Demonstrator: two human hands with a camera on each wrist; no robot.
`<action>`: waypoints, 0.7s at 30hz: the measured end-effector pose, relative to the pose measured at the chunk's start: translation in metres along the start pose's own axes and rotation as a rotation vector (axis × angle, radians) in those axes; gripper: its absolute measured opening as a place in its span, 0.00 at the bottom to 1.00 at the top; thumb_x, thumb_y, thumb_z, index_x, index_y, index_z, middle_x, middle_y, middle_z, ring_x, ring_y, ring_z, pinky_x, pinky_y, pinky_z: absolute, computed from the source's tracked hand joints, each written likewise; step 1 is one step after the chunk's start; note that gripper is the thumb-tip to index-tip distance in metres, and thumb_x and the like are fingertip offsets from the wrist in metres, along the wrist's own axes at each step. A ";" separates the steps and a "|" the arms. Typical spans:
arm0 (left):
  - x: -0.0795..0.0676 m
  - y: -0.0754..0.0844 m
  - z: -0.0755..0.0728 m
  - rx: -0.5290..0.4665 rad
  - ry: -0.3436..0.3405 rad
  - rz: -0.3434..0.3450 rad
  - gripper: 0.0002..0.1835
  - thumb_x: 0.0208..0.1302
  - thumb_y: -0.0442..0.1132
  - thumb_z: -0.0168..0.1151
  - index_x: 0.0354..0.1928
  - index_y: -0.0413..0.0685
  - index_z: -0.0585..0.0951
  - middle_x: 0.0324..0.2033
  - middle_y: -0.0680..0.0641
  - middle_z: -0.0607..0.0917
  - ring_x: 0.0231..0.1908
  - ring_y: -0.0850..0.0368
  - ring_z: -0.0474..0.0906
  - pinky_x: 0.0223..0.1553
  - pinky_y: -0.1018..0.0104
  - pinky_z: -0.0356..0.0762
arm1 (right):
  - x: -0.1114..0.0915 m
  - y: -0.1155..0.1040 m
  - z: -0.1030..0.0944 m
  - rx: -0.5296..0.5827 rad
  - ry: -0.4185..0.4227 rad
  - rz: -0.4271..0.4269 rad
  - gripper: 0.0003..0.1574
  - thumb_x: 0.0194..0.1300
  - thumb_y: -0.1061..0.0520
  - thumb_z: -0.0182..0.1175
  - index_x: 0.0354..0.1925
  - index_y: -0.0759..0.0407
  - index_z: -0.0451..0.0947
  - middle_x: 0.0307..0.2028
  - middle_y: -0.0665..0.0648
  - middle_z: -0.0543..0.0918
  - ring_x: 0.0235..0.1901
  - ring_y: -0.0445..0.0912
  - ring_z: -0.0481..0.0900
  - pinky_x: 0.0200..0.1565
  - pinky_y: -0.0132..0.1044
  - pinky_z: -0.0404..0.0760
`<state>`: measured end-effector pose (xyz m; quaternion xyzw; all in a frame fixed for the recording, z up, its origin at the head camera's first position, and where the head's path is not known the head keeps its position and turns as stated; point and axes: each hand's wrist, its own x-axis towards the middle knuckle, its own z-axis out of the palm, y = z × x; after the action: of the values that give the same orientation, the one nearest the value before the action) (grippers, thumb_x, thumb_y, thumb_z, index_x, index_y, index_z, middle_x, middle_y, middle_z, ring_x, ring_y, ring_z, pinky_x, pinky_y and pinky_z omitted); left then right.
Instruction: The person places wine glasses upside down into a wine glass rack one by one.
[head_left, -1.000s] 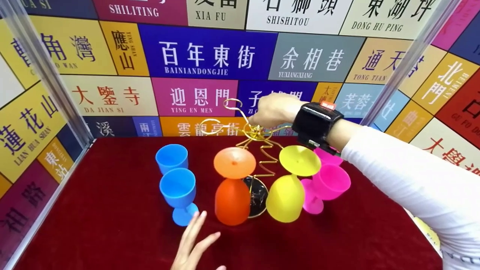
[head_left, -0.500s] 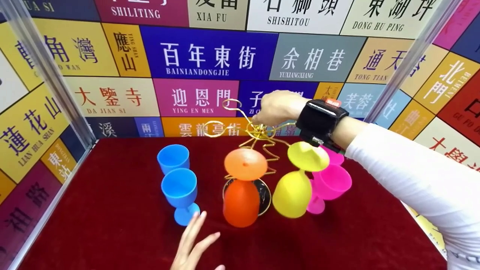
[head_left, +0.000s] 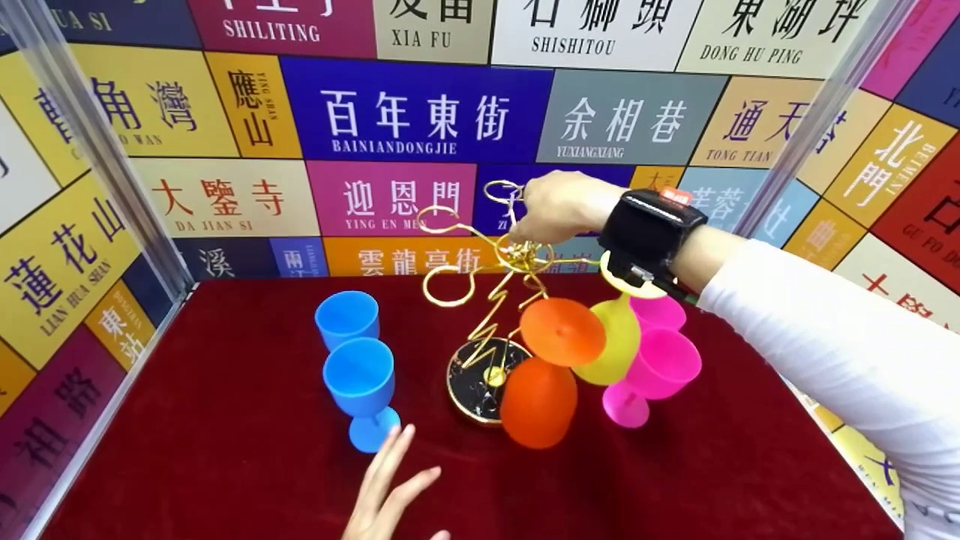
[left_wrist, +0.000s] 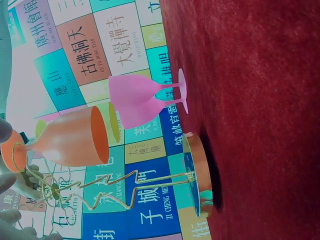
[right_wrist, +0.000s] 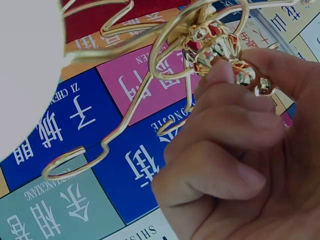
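A gold wire goblet rack point(head_left: 495, 300) with looped arms stands on a round black base point(head_left: 463, 386). My right hand point(head_left: 559, 206) pinches the ornate knob point(right_wrist: 215, 50) at its top, fingers curled. Upside down from the rack hang an orange goblet point(head_left: 538, 405), at the front right, and a yellow goblet point(head_left: 611, 349), partly behind the orange one and my wrist. Other loops, on the left and back, hold nothing. Low at the front, my left hand point(head_left: 384, 487) has its fingers extended, the tips overlapping the foot of the nearer blue goblet point(head_left: 358, 379).
A second blue goblet point(head_left: 347, 319) stands upright behind the first. To the right of the rack are two upright pink goblets point(head_left: 666, 364), one behind the other. Dark red cloth point(head_left: 225, 420) covers the table, and a sign-patterned wall point(head_left: 420, 105) rises behind it.
The rack has turned under my right hand, swinging the orange goblet rightward and the yellow one right and back. More of the black base shows. My left hand stays in place.
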<state>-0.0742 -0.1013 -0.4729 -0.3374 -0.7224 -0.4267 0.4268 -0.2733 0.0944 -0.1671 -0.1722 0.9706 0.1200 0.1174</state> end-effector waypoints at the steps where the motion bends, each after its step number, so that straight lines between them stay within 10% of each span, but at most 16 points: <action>1: 0.000 0.000 0.000 0.000 0.000 0.000 0.24 0.64 0.52 0.64 0.52 0.40 0.82 0.66 0.28 0.70 0.74 0.43 0.57 0.74 0.66 0.55 | -0.001 0.000 0.000 0.009 0.004 0.004 0.36 0.67 0.37 0.53 0.52 0.67 0.78 0.55 0.68 0.80 0.56 0.60 0.78 0.59 0.53 0.76; 12: -0.001 0.001 -0.002 -0.003 -0.006 -0.016 0.24 0.62 0.51 0.66 0.52 0.40 0.82 0.66 0.29 0.70 0.74 0.43 0.57 0.74 0.66 0.54 | -0.009 0.004 -0.005 0.028 -0.024 0.016 0.18 0.64 0.45 0.54 0.30 0.57 0.74 0.30 0.57 0.79 0.28 0.49 0.78 0.27 0.36 0.74; 21: -0.001 0.002 -0.003 -0.005 0.010 -0.006 0.23 0.62 0.50 0.65 0.51 0.39 0.82 0.65 0.29 0.70 0.73 0.42 0.57 0.74 0.65 0.54 | -0.012 0.006 -0.004 0.091 -0.023 0.018 0.13 0.63 0.51 0.57 0.27 0.57 0.76 0.23 0.51 0.79 0.24 0.45 0.76 0.26 0.32 0.74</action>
<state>-0.0713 -0.1034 -0.4721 -0.3342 -0.7203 -0.4313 0.4283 -0.2655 0.1027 -0.1590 -0.1565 0.9752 0.0789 0.1352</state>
